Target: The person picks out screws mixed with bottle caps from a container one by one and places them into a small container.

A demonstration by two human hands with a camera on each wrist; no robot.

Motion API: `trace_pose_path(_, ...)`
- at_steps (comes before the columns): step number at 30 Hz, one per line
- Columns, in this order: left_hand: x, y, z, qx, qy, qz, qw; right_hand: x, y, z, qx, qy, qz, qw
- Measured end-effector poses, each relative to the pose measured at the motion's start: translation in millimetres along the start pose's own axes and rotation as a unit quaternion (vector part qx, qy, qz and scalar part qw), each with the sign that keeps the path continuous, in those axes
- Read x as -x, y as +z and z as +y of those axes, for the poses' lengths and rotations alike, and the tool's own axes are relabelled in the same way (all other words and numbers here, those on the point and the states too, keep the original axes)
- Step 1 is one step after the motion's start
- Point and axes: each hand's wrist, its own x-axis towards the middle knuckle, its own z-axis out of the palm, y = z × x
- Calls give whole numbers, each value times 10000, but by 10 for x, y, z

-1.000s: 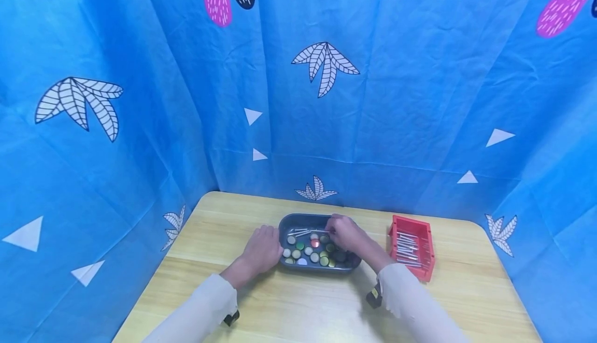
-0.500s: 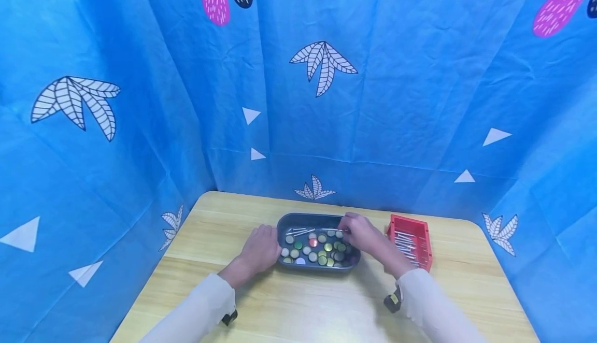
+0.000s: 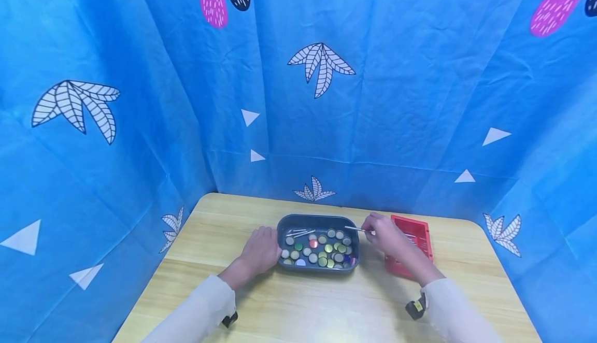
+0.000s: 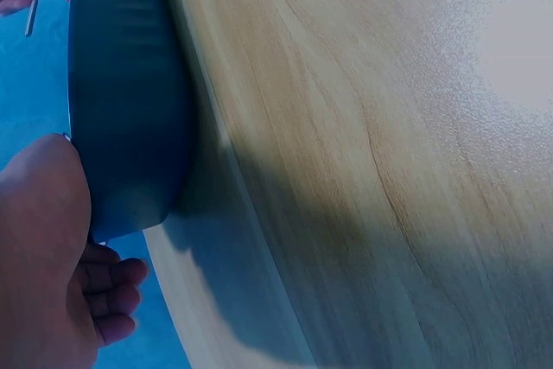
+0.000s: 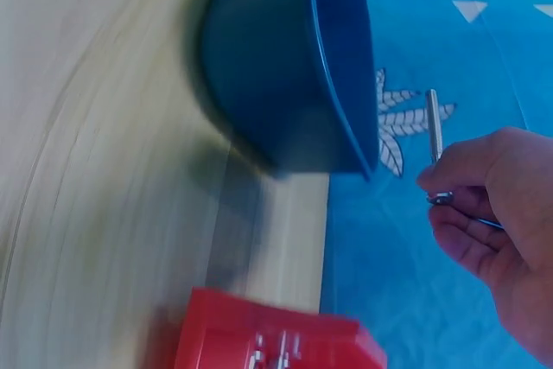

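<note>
My left hand [image 3: 261, 248] grips the left end of a dark grey tray [image 3: 313, 270], its thumb at the rim in the left wrist view [image 4: 43, 205]. Round bottle caps [image 3: 328, 248] lie scattered over the tray's floor, mostly gold and pale, one green and one red. A few long metal screws [image 3: 298, 233] lie at its back left. Just past the tray's right end, my right hand [image 3: 384, 235] pinches a long silver screw [image 5: 435, 127], its flat head at the fingertips in the right wrist view and its shaft pointing back over the tray rim.
A red bin [image 3: 410, 225] with several metal screws stands right of the tray, partly hidden behind my right forearm. Blue patterned cloth [image 3: 308, 125] hangs behind the wooden table [image 3: 298, 306] and at both sides.
My right hand has come up out of the tray and moved right toward the red bin, carrying the screw. The left hand has stayed on the tray's left end.
</note>
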Motion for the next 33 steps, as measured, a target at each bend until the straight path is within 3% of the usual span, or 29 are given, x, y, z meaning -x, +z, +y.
trace_pose_path(5, -1, 0, 1, -52, 40, 45, 10000, 120, -136, 113, -117, 380, -46, 9992)
trace_pose_path(17, 14, 2, 10, 9, 6, 82, 10000, 384, -316, 400, 158, 404, 429, 9981)
trace_pose_path(26, 5, 44, -6, -15, 25, -2, 10000, 551, -398, 545, 175, 1166, -69, 9930)
trace_pose_path(33, 9, 20, -4, -22, 79, 54, 10000, 636, -397, 632, 421, 1192, 6, 9920)
